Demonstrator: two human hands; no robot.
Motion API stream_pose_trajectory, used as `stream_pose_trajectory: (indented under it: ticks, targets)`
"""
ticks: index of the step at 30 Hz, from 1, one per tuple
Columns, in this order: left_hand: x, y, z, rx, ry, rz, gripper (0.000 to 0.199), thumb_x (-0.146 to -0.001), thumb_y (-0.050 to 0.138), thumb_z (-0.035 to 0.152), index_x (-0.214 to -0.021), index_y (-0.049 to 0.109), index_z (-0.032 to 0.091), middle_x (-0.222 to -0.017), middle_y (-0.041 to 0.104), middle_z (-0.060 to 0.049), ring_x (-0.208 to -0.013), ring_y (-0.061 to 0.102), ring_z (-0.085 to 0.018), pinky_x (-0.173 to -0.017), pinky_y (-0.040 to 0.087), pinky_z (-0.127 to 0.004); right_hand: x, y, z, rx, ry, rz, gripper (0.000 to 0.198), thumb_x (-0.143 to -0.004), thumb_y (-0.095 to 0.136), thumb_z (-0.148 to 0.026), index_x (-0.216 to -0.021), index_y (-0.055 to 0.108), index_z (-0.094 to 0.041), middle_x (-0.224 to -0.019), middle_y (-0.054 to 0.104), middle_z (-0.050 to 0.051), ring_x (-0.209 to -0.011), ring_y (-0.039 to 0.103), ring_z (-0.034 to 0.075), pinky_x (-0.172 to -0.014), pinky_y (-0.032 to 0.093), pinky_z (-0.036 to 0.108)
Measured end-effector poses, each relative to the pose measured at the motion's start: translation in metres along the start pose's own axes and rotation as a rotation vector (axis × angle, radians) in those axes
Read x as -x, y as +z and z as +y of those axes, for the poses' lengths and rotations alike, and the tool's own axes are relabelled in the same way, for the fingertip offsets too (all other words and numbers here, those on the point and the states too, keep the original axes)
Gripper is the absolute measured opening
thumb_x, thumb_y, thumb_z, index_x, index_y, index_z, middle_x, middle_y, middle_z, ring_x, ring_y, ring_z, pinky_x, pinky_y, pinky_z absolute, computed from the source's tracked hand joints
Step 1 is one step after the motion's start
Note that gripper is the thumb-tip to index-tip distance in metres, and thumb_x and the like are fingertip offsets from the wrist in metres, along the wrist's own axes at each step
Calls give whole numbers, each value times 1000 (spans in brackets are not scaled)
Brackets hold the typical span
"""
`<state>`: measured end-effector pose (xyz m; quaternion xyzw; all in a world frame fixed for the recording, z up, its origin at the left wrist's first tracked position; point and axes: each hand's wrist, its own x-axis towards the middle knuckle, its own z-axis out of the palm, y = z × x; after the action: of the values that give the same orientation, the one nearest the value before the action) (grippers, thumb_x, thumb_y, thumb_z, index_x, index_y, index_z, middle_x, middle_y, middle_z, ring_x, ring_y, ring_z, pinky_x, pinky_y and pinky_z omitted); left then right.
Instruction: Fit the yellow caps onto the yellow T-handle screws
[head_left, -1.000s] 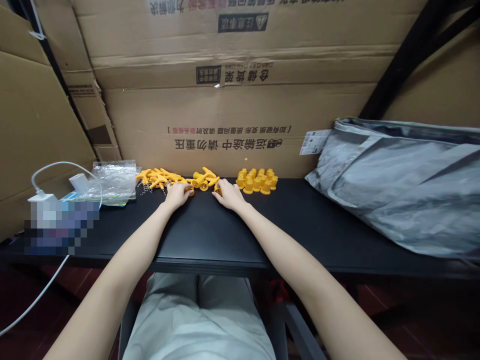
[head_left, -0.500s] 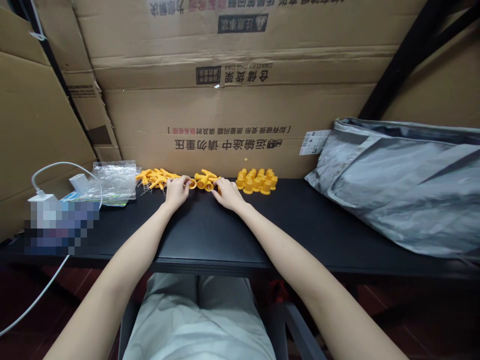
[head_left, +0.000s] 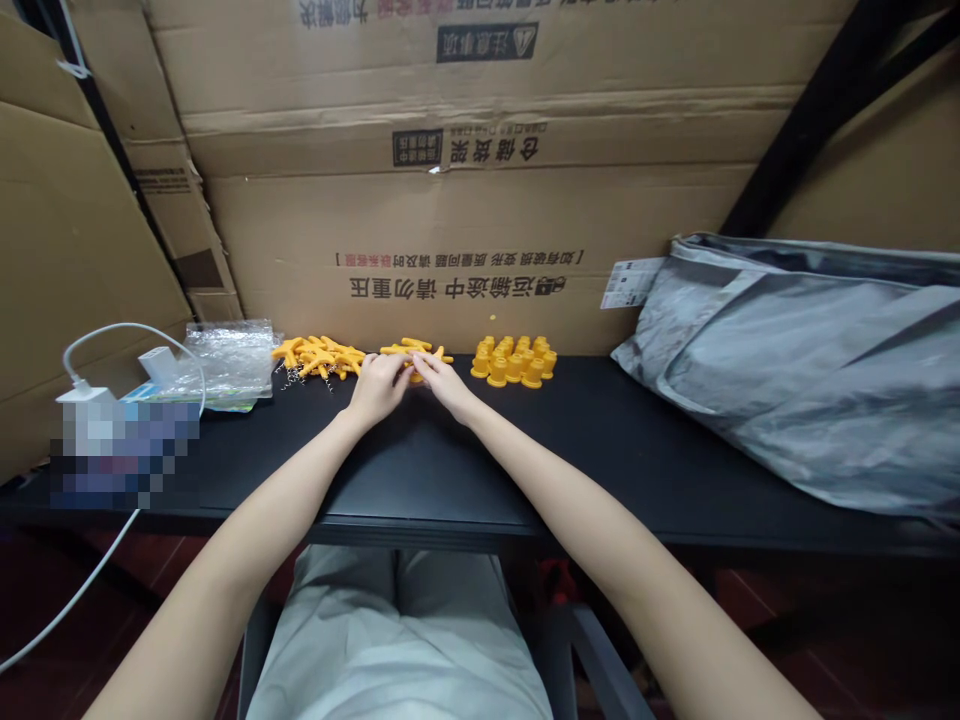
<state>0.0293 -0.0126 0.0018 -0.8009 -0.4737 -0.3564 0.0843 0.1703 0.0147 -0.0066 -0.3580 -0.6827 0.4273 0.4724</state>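
Observation:
My left hand (head_left: 379, 388) and my right hand (head_left: 444, 386) meet at the back of the black table, fingers bent and fingertips together. They cover a small group of yellow corkscrews (head_left: 416, 344), whose handles show behind the fingers. A bit of yellow also shows beneath the fingertips; what each hand grips is hidden. Left of my left hand lies a heap of yellow T-shaped corkscrew handles (head_left: 319, 352), some with metal spirals sticking out. Yellow flanged plastic sleeves (head_left: 517, 362) stand upright in rows to the right of my right hand, apart from it.
A cardboard wall (head_left: 465, 220) rises behind the table (head_left: 435, 470). At the left are clear plastic bags (head_left: 232, 360), a white charger (head_left: 86, 408) with its cable, and a blurred-out item. A grey fabric bag (head_left: 795, 370) takes up the right side.
My hands have come together: the left moved right, the right slightly left. The round open ends of the yellow pieces between them are now covered.

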Motion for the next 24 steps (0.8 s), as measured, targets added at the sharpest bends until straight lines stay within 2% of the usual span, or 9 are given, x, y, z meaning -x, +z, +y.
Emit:
stream_pose_trajectory:
  ticks: [3, 6, 11, 12, 14, 17, 21, 24]
  targets:
    - [1, -1, 3, 19, 64, -43, 32, -92, 37, 25, -116, 58, 19, -111, 67, -9, -104, 58, -19, -95, 37, -36, 1, -3, -2, -87, 102, 40, 29, -93, 45, -38, -117, 58, -28, -96, 69, 4, -81, 67, 19, -76, 57, 38]
    - [2, -3, 3, -39, 48, -40, 34, -93, 35, 25, -118, 58, 22, -124, 61, -10, -114, 53, -21, -100, 33, -40, 0, -9, -2, -130, 146, 80, 27, -90, 50, -34, -114, 58, -25, -84, 68, 1, -63, 65, 13, -67, 56, 32]
    - [0, -2, -10, -134, -150, 49, 42, -90, 41, 24, -132, 49, 23, -145, 40, -10, -130, 39, -25, -101, 35, -40, -4, -13, 2, -118, 33, 125, 25, -80, 60, -37, -99, 62, -20, -69, 65, 0, -52, 57, 11, -59, 54, 29]
    - [0, -1, -15, -133, -184, 41, 43, -91, 41, 25, -133, 47, 23, -145, 40, -11, -129, 41, -26, -99, 37, -39, -4, -13, 4, -99, 2, 123, 27, -79, 61, -39, -97, 63, -20, -69, 65, 0, -53, 57, 11, -58, 54, 29]
    - [-1, -1, -23, -111, -203, -15, 43, -92, 38, 25, -134, 47, 25, -136, 51, -10, -120, 50, -24, -94, 41, -37, -4, -14, 5, -30, -51, 100, 30, -79, 61, -43, -97, 64, -19, -72, 67, 2, -55, 58, 13, -60, 54, 31]
    - [-2, -3, -31, -116, -186, -50, 40, -92, 41, 27, -131, 50, 25, -114, 65, -8, -106, 59, -22, -91, 42, -34, 0, -18, 4, 191, -123, 54, 33, -83, 57, -41, -106, 63, -18, -85, 70, 7, -67, 63, 16, -68, 53, 35]
    - [-2, -6, -33, -183, -138, -18, 38, -90, 44, 27, -127, 54, 23, -99, 68, -8, -96, 62, -22, -88, 42, -33, 6, -28, -4, 698, -265, -18, 32, -87, 54, -33, -115, 62, -18, -114, 66, 11, -100, 62, 23, -88, 45, 40]
    - [-2, -5, -32, -226, -56, -10, 35, -89, 45, 28, -122, 57, 20, -90, 69, -8, -89, 63, -20, -83, 44, -31, 7, -35, -9, 1018, -285, -85, 30, -91, 49, -28, -117, 61, -19, -119, 64, 13, -110, 56, 26, -91, 39, 42]
